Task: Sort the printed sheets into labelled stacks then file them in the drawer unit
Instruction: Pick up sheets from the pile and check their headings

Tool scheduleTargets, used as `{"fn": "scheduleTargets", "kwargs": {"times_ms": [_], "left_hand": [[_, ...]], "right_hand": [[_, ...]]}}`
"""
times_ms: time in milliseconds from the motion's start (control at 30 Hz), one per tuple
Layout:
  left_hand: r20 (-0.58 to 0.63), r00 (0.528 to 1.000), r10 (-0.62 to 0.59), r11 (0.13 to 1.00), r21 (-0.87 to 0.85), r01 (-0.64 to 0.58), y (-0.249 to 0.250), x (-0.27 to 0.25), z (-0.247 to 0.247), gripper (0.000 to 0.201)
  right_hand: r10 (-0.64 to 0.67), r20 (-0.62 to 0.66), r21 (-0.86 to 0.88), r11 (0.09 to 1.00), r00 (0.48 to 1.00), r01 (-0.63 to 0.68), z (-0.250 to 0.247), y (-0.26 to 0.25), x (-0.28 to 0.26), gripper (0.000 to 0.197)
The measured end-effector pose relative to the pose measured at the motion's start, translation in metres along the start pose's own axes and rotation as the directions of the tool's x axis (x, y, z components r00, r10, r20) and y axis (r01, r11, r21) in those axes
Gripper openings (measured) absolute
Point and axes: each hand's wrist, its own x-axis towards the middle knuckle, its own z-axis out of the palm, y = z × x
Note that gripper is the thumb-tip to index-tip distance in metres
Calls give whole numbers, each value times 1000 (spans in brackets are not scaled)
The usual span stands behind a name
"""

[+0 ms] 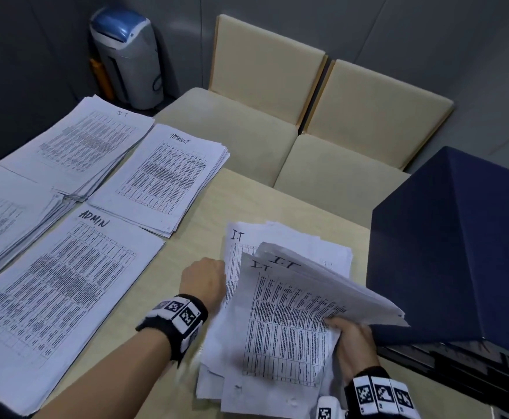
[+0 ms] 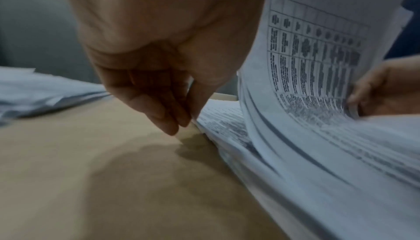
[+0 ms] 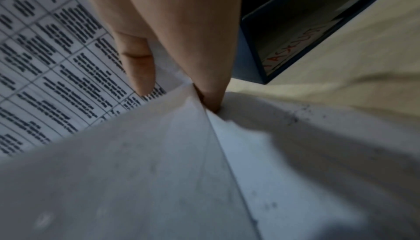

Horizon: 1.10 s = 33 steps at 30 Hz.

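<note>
An untidy pile of printed sheets (image 1: 280, 334) marked I.T lies on the wooden table (image 1: 247, 207) in front of me. My right hand (image 1: 352, 346) grips the right edge of the upper sheets (image 3: 113, 172), thumb on top, and lifts them so they bow upward. My left hand (image 1: 207, 279) rests at the pile's left edge (image 2: 218, 129), fingers loosely curled and pointing down at the table, thumb against the paper edge. The dark blue drawer unit (image 1: 458, 252) stands at the right, and one open drawer (image 3: 295, 33) holds a sheet with red lettering.
Sorted stacks lie at the left: ADMIN (image 1: 63, 300), TASKLIST (image 1: 165, 176), I.T (image 1: 81, 146) and HR (image 1: 2, 213). Two cream chairs (image 1: 277, 95) stand behind the table. A grey and blue machine (image 1: 126, 55) sits on the floor at the back.
</note>
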Motion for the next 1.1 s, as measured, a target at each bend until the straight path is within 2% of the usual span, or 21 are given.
{"fn": "scheduleTargets", "kwargs": {"times_ms": [100,133,200,300,433,500,533,567,633,667,700,733,767,800,833,867,900,967,1067,1100], "left_hand": [[19,988,155,966,205,-155,0,-2,-17,23],[40,982,186,950,246,-190,0,-3,-22,25],[66,972,227,924,300,-236,0,-6,-31,26],[56,967,248,913,321,-253,0,-11,-41,23],[32,966,257,930,263,-256,-3,-10,-43,21],[-21,963,270,957,114,-266,-6,-7,-39,17],[-48,957,285,957,-39,-287,-6,-5,-38,14],[-76,952,298,918,-249,-307,-8,-5,-35,14],[-92,952,294,723,-630,-284,-10,-5,-29,24],[-78,954,291,634,-731,-253,-10,-6,-27,32],[-60,960,273,596,-773,-217,-11,-6,-21,39],[-44,973,226,609,-773,-176,-11,-6,-15,40],[-44,990,136,644,-755,-122,-10,-4,-8,35],[-49,999,-5,696,-717,-31,-10,-3,-2,26],[-43,989,-142,749,-658,79,-12,-2,2,11],[-23,974,-224,792,-587,168,-14,-1,5,7],[5,970,-244,838,-503,214,-15,0,8,22],[26,983,-180,908,-381,176,-12,-1,8,39],[-21,998,-51,982,-182,46,-5,-5,-3,37],[-29,1000,-4,992,-127,0,-3,-7,-6,37]], "right_hand": [[-43,10,-38,998,999,43,-2,-5,2,25],[-54,26,-37,998,998,55,-2,-6,3,22],[-42,63,-20,999,997,43,-3,-6,6,30],[6,95,-30,1000,995,-3,-4,-4,10,32],[-13,116,-41,999,993,18,-4,-1,15,26],[-30,133,-40,999,991,36,-3,-3,12,20],[-45,142,-29,998,989,49,-3,-4,10,18],[-58,158,-22,998,986,63,-3,-5,8,19],[-114,182,-15,993,977,119,-2,-4,9,29],[-147,192,-10,988,970,152,-3,-1,11,26],[-178,208,10,984,962,180,-2,2,11,19],[-208,215,48,978,954,202,-1,4,11,13],[-231,169,67,973,958,222,-4,11,14,22],[-242,146,112,968,959,227,-8,19,22,37],[-228,142,122,970,963,212,-10,22,27,39],[-212,154,89,976,965,200,-8,19,22,30],[-174,161,29,985,971,172,-5,16,18,18],[-129,132,27,992,983,127,-2,13,18,16],[-173,85,113,980,981,163,5,4,10,21],[-160,105,144,979,982,144,5,3,7,26]]}}
